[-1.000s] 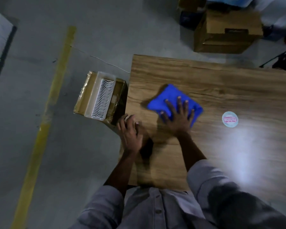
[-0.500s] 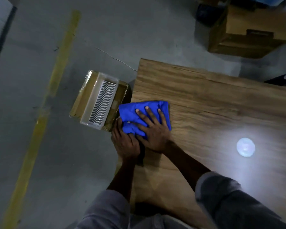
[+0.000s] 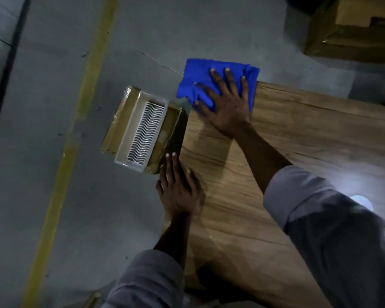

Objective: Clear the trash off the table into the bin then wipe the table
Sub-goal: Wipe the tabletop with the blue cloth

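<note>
Right hand [image 3: 227,112]: fingers spread and straight, pressed flat on cloth; nothing gripped.
Cloth [image 3: 200,72]: blue, under right fingers at table corner; far part overhanging the edge beyond the fingertips.
Left hand [image 3: 178,192]: fingers straight, laid along table's left edge; nothing held.
Bin [image 3: 120,121]: open cardboard box on floor, white ribbed tray inside; just ahead of left fingertips.
Table [image 3: 298,152]: wood grain, under both palms.
Stripe [image 3: 76,130]: yellow, well left of left fingers.

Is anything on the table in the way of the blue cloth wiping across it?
Nothing near the blue cloth under the right hand; the table beside it is bare wood. A pale round spot lies farther right, blurred by glare.
</note>
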